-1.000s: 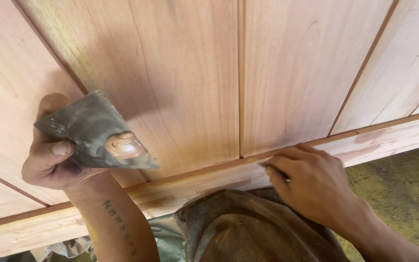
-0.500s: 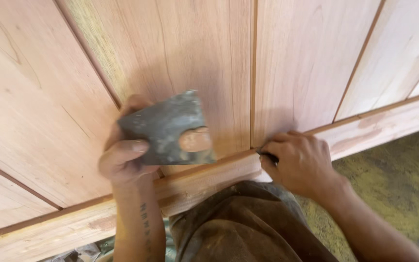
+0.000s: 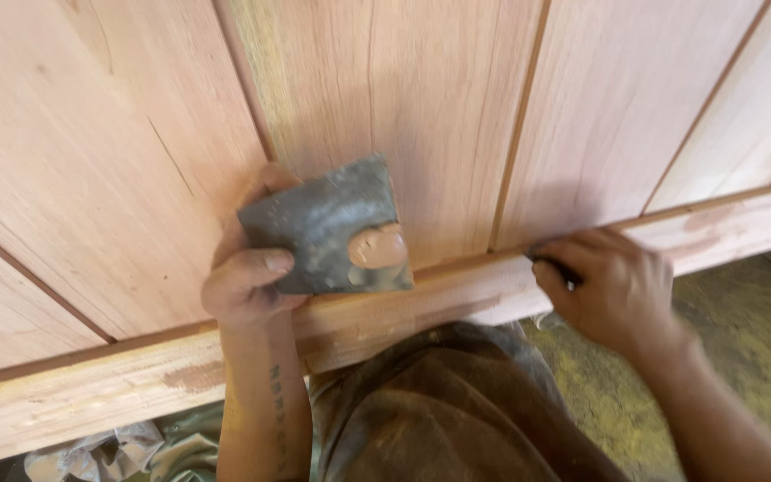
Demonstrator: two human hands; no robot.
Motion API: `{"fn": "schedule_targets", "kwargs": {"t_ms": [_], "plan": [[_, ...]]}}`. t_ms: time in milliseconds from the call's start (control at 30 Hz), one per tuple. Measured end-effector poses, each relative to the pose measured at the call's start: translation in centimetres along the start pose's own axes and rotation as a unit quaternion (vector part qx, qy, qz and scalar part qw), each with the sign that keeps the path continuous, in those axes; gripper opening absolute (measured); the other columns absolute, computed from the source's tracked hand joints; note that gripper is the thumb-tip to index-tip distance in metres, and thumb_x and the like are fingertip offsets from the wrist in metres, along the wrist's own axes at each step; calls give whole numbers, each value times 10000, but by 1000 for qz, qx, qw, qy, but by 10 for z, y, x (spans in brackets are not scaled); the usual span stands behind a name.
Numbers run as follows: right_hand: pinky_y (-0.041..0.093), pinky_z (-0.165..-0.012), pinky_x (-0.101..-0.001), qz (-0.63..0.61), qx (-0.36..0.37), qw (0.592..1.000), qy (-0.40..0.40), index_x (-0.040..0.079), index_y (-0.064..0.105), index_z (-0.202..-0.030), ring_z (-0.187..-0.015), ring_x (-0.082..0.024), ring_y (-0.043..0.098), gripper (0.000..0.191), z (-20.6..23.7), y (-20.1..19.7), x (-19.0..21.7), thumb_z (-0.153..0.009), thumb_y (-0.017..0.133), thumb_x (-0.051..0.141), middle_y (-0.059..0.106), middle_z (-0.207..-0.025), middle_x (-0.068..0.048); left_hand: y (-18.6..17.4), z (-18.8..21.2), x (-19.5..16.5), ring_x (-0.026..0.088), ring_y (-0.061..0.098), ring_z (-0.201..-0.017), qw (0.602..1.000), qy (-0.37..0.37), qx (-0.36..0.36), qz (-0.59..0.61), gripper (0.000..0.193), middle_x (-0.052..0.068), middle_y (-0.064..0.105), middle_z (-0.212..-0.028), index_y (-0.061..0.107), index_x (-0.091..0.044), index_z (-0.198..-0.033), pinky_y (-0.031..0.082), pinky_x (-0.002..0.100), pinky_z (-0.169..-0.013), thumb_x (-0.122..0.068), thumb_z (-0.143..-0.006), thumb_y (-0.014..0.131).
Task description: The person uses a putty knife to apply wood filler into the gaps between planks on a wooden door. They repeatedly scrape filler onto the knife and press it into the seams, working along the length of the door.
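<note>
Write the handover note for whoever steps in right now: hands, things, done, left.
Left hand: holds a grey plate carrying a dab of tan filler, against the wood panel.
Right hand: grips a small dark tool, pressed at the groove where the board joint meets the bottom rail.
Done: darker patches show on the rail.
Left: cannot tell.

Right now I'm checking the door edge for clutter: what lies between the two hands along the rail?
Only bare wooden rail shows between the left hand and right hand in the head view.
</note>
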State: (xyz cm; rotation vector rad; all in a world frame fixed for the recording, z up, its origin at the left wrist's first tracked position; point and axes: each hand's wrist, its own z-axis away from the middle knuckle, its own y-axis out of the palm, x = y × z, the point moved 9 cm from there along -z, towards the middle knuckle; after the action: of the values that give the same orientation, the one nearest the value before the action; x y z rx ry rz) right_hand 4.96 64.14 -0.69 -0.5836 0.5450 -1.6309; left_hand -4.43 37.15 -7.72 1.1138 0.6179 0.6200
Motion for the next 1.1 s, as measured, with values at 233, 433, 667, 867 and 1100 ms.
{"fn": "schedule_targets", "kwargs": {"t_ms": [233,433,667,867,1100], "plan": [[671,-715,-318,-211,-72,974,-36,62,778,-1054,-889,-225,772,192,8,-29,45,-929,735,202,774,-1050,-109,-17,31,-7,216,616,-903,994,29,-91,-58,468,225,632,-1053,498,80,-1207,495,292,-771,-121,-802,617],[614,-904,-455,-67,-248,957,-136,-8,764,-1020,-997,-348,736,228,15,-16,105,-864,779,157,765,-1062,-149,-24,43,-7,165,567,-824,997,59,-53,-26,355,192,620,-969,510,66,-1134,456,272,-711,-116,-845,604],[615,-783,-415,-81,-113,982,-128,6,783,-1017,-870,-267,749,213,10,-8,115,-876,759,164,791,-1017,-120,-23,37,-6,179,567,-824,997,60,-44,-30,394,190,609,-952,502,40,-1153,450,298,-696,-120,-809,609],[619,-755,-423,-82,67,991,-87,35,792,-1014,-853,-278,745,232,-17,6,107,-899,694,212,792,-1009,-128,-24,39,-7,175,575,-792,996,48,-64,-47,415,169,612,-925,510,36,-1143,444,279,-658,-132,-778,617],[633,-757,-398,-155,198,967,29,80,809,-1064,-807,-242,778,273,-20,-17,101,-908,700,276,809,-967,-89,-13,31,-11,207,638,-805,992,14,-40,-117,443,145,676,-956,503,18,-1141,537,302,-694,-142,-747,625]]}}
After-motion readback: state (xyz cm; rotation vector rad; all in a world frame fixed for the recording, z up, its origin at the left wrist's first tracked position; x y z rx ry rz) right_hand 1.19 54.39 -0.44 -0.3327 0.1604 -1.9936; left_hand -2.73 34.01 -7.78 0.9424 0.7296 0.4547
